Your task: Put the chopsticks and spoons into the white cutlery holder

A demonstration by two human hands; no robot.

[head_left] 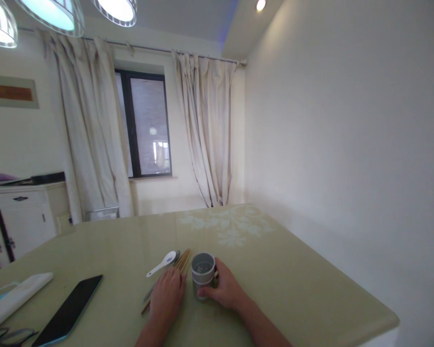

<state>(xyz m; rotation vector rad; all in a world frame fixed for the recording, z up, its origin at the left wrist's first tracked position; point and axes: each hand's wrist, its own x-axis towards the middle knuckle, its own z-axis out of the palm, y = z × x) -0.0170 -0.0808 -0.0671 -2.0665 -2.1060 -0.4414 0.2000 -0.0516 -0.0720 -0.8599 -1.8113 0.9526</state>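
My right hand is wrapped round a grey utensil holder, a cylinder with small holes in its bottom. It stands upright on the table, and nothing shows inside it. Just left of it, my left hand lies over a bundle of wooden chopsticks, fingers curled down on them; their tips stick out beyond the fingers. A white soup spoon with a blue mark in its bowl lies beside the chopsticks. A metal utensil, partly covered by the spoon and my left hand, lies between them.
The pale green table has a white floral pattern at its far end. On the left lie a dark phone, a long white case and glasses. A wall runs along the right side; a white cabinet stands left.
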